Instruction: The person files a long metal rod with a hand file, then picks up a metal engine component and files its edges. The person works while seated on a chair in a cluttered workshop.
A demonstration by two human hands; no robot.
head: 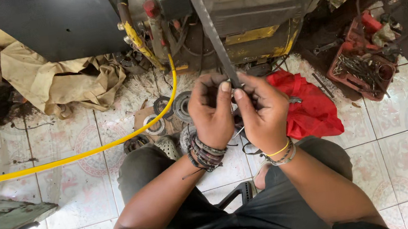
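1. Left of the grip, a yellow hose crosses the floor; a shifting leg could snag it.
2. Left hand and right hand pinch the dark flat strap, which rises toward the machine; it could slip, perhaps nicking fingers.
3. Right of the grip, a red cloth might catch.
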